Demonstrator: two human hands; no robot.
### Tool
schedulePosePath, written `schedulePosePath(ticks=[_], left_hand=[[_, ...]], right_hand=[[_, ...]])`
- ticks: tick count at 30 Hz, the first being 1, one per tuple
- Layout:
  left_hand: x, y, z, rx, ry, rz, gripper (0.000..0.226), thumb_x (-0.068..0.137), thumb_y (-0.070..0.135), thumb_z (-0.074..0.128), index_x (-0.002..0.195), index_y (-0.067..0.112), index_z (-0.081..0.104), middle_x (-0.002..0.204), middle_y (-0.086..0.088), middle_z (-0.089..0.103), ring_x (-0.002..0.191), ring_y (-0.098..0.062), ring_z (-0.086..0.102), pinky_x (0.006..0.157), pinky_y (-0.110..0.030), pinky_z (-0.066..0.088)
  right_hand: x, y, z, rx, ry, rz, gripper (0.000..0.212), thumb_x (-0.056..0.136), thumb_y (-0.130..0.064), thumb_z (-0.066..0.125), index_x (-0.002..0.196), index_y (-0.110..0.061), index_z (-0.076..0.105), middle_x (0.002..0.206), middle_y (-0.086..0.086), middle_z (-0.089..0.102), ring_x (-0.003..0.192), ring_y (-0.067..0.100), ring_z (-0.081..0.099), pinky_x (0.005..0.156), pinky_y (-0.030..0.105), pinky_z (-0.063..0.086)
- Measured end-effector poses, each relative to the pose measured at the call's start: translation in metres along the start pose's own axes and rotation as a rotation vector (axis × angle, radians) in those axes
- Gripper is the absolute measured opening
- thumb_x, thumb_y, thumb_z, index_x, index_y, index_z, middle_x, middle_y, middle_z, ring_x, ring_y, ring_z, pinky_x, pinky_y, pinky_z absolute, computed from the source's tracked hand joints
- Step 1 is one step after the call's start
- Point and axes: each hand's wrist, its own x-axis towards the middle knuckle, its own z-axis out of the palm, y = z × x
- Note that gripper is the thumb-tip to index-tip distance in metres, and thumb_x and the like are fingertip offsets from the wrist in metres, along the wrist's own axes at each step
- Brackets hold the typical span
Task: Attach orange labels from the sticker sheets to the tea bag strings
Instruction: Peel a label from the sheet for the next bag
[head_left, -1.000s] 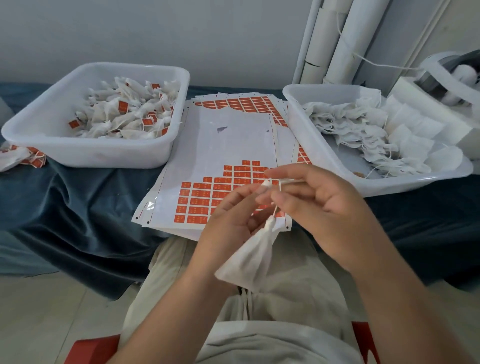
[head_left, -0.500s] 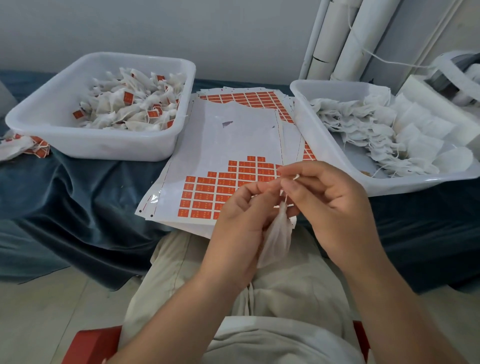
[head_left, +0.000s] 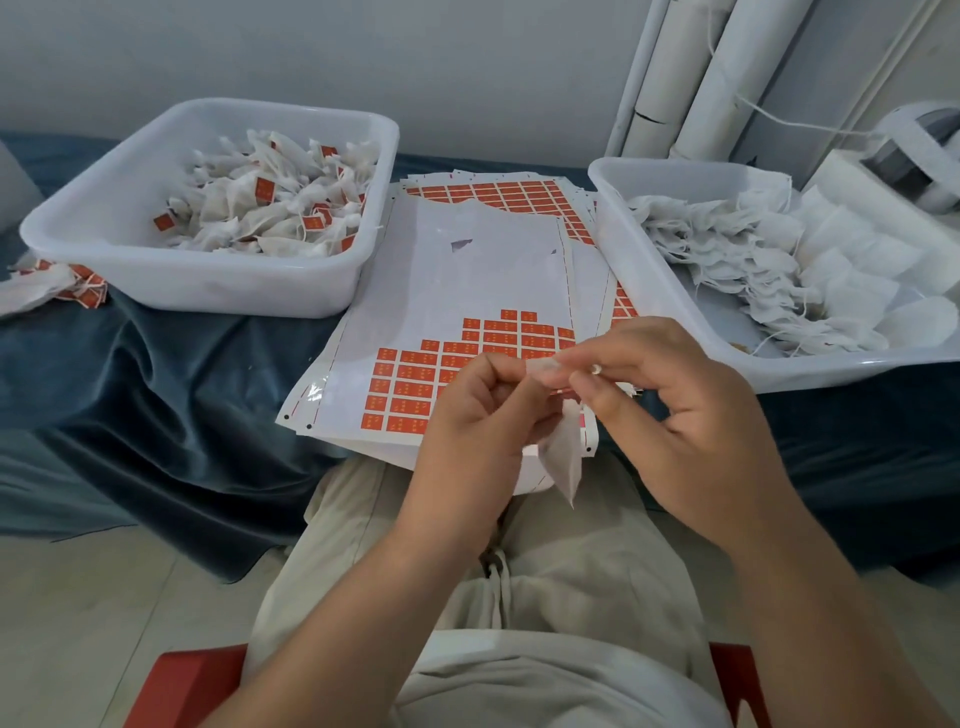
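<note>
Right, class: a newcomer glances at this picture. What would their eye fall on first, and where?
The orange labels on the white sheet at centre stand out first. Just in front, the left hand and right hand pinch a tea bag. The left tub holds labelled bags, the right tub plain bags.

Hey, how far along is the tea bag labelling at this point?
Done: the left tub holds a heap of labelled bags. In hand: the left hand and right hand pinch one tea bag above the sticker sheet; I see no orange label on it. Left: the right tub holds many unlabelled bags, and rows of orange labels sit on the sheet.
</note>
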Motion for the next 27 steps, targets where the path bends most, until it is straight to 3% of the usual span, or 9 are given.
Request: schedulePosePath(ticks=[2,5,8,12,16,19,24,26,27], left_hand=[[-0.0005,-0.0006,-0.0003,0.111,-0.019,0.089,0.014,0.104,0.031,0.065,0.099,0.018,0.067,0.097,-0.013,0.074,0.097,-0.033,0.073,0.091,-0.043,0.061],[-0.0023,0.0017,0.0017,0.139,-0.070,0.142,0.011,0.108,0.022,0.058,0.099,0.017,0.064,0.089,0.000,0.074,0.084,-0.016,0.073,0.076,-0.024,0.057],[-0.0039,0.0002,0.0049,0.164,-0.082,0.176,0.013,0.110,0.020,0.055,0.103,0.011,0.061,0.089,0.004,0.075,0.082,-0.015,0.073,0.069,-0.021,0.055],[-0.0046,-0.0012,0.0045,0.260,-0.076,0.193,0.011,0.109,0.023,0.057,0.101,0.017,0.061,0.081,0.004,0.074,0.076,-0.009,0.071,0.065,-0.019,0.053],[-0.0029,0.0001,0.0017,0.353,-0.059,0.223,0.012,0.106,0.029,0.061,0.095,0.027,0.065,0.076,0.009,0.067,0.070,-0.009,0.061,0.064,-0.020,0.050],[-0.0020,0.0001,0.0017,0.414,-0.058,0.226,0.015,0.106,0.034,0.059,0.099,0.027,0.070,0.082,0.007,0.069,0.075,-0.017,0.063,0.067,-0.030,0.052],[-0.0024,0.0018,-0.0005,0.521,-0.032,0.229,0.023,0.109,0.031,0.055,0.100,0.026,0.075,0.073,0.019,0.064,0.069,-0.002,0.058,0.062,-0.013,0.042],[-0.0015,0.0040,-0.0009,0.532,-0.022,0.220,0.025,0.108,0.032,0.055,0.098,0.026,0.077,0.075,0.011,0.067,0.070,-0.009,0.060,0.060,-0.022,0.045],[-0.0011,0.0046,-0.0010,0.524,-0.025,0.213,0.027,0.107,0.034,0.054,0.097,0.025,0.077,0.079,0.003,0.070,0.074,-0.017,0.063,0.066,-0.034,0.050]], right_hand=[[-0.0012,-0.0004,0.0003,-0.058,-0.028,-0.013,0.023,0.102,-0.015,0.066,0.121,-0.025,0.074,0.110,-0.023,0.072,0.118,0.016,0.065,0.100,0.031,0.053],[-0.0023,-0.0006,0.0051,-0.080,0.006,0.030,0.035,0.103,-0.017,0.068,0.134,-0.032,0.063,0.119,-0.014,0.072,0.113,0.003,0.068,0.101,0.022,0.049],[-0.0012,-0.0002,0.0080,0.003,0.050,0.129,0.040,0.102,-0.020,0.069,0.136,-0.037,0.061,0.125,-0.008,0.072,0.114,-0.005,0.068,0.094,0.009,0.048],[-0.0001,0.0014,0.0063,0.123,0.064,0.210,0.030,0.104,-0.026,0.066,0.132,-0.038,0.064,0.116,-0.022,0.076,0.115,-0.004,0.068,0.092,0.012,0.052],[0.0007,0.0035,0.0053,0.193,0.073,0.275,0.023,0.103,-0.022,0.067,0.125,-0.027,0.070,0.109,-0.019,0.079,0.107,-0.002,0.073,0.085,0.013,0.056],[0.0005,0.0042,0.0053,0.135,0.076,0.287,0.019,0.102,-0.021,0.069,0.119,-0.027,0.072,0.106,-0.022,0.078,0.101,-0.003,0.074,0.083,0.014,0.057],[-0.0001,0.0028,0.0047,-0.017,0.081,0.274,0.017,0.100,-0.029,0.069,0.116,-0.030,0.074,0.101,-0.022,0.078,0.098,-0.002,0.073,0.081,0.019,0.058],[-0.0002,0.0021,0.0040,-0.057,0.074,0.261,0.015,0.100,-0.027,0.069,0.114,-0.031,0.074,0.099,-0.023,0.077,0.097,-0.003,0.073,0.080,0.018,0.057],[-0.0002,0.0013,0.0037,-0.072,0.068,0.251,0.014,0.100,-0.026,0.070,0.112,-0.033,0.073,0.097,-0.024,0.077,0.096,-0.004,0.072,0.080,0.015,0.055]])
